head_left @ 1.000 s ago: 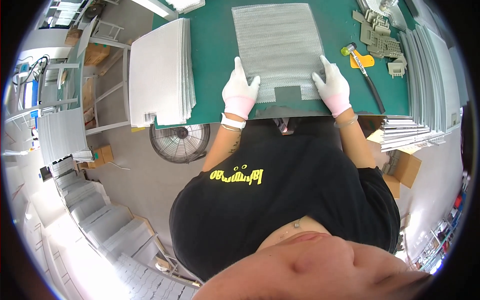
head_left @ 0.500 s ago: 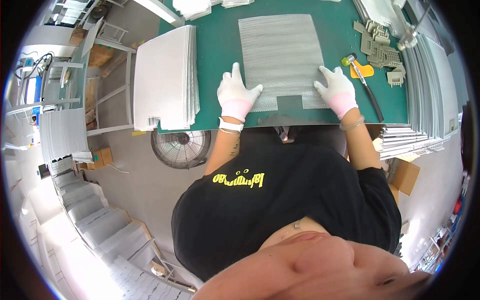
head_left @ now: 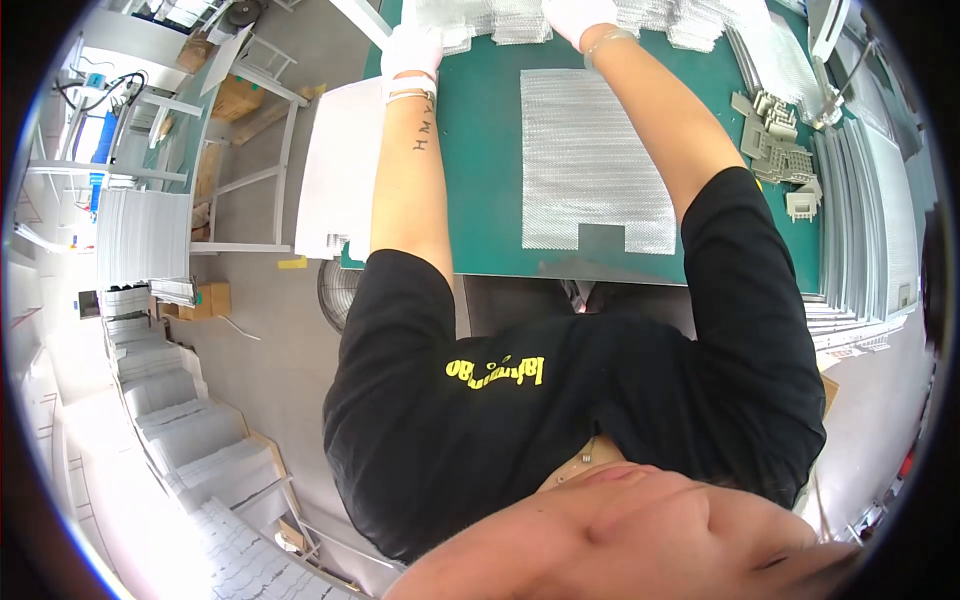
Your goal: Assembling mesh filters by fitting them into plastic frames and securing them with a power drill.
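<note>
Item one: left hand (head_left: 415,45), white-gloved. I am seeing it reaching to the far edge of the green surface (head_left: 490,150) and resting on a pile of mesh sheets (head_left: 500,20) there. Whether its fingers are spread or curled around a sheet, I cannot tell; the frame edge is cutting them off.

Item two: right hand (head_left: 578,15), also white-gloved. I am seeing it lying on the same pile of mesh sheets, just beside the left hand. Its fingers are running out of frame too, so I cannot tell if it is gripping anything.

Item three: notched mesh sheet (head_left: 597,160). It is lying flat on the green surface between my two forearms, nearer to the body than the pile, with its rectangular cut-out sitting at the near edge of the surface. Neither hand is touching it.

Item four: stack of white sheets (head_left: 340,170). It is sitting at the left end of the green surface, overhanging the edge.

Item five: grey plastic parts (head_left: 780,140). They are lying in a loose cluster on the right part of the green surface, well apart from the hands.

Item six: fan (head_left: 332,295). It is standing on the floor below the left corner of the green surface.
</note>
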A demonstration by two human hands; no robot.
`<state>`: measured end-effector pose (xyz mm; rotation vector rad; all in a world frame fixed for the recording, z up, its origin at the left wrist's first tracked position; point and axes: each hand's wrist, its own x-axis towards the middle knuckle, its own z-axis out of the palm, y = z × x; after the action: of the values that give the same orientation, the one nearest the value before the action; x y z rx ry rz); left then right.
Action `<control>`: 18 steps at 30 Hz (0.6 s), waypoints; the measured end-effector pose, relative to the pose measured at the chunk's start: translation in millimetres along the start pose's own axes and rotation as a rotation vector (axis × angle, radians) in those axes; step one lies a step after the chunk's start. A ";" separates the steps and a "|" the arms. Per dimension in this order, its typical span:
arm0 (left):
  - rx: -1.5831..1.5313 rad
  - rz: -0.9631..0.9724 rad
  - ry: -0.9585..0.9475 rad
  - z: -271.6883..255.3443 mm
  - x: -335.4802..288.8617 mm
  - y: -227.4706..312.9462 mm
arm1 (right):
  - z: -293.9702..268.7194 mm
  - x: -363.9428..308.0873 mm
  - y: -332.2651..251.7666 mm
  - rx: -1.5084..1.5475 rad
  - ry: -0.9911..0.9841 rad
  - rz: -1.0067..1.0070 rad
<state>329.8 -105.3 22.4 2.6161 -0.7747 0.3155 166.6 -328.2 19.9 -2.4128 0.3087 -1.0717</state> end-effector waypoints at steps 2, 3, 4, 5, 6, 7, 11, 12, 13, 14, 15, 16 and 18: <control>-0.076 -0.016 0.129 1.3 -1.6 1.0 | -22.8 9.8 -37.6 -0.239 -0.067 0.017; -0.152 -0.040 0.258 1.3 -4.7 0.9 | -28.8 13.8 -48.9 -0.476 -0.140 0.031; -0.226 -0.030 0.323 8.6 -1.4 -4.5 | -30.6 15.1 -47.4 -0.479 -0.139 0.032; -0.228 -0.029 0.322 14.8 4.5 -10.3 | -31.4 17.9 -44.4 -0.412 -0.032 0.012; -0.302 -0.076 0.260 18.5 7.2 -26.5 | -24.1 20.6 -46.8 -0.323 0.065 -0.019; -0.392 -0.106 0.188 23.2 10.3 -29.3 | -20.9 22.4 -43.7 -0.326 0.061 -0.018; -0.276 -0.043 -0.044 34.9 17.7 -24.3 | 1.0 32.2 -4.1 -0.472 -0.167 0.233; -0.307 -0.075 0.011 34.0 14.8 -25.5 | 3.9 32.9 -4.3 -0.482 -0.300 0.177; -0.336 -0.106 0.067 32.0 12.6 -26.6 | 8.8 35.2 -6.5 -0.476 -0.297 0.169; -0.341 -0.096 0.060 25.4 9.4 -11.2 | 9.0 35.2 -4.5 -0.510 -0.241 0.198; -0.214 -0.003 -0.020 17.2 6.7 3.5 | 8.1 35.2 -1.9 -0.544 -0.185 0.227; -0.080 0.081 -0.088 6.5 2.5 11.2 | 8.4 37.3 -5.4 -0.542 -0.180 0.225; -0.068 0.161 -0.043 2.0 -1.5 20.3 | 7.8 42.7 -12.0 -0.553 -0.176 0.169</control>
<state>317.4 -121.1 26.3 2.5098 -0.9960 0.2741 201.0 -331.8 48.6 -2.8695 0.8217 -0.7596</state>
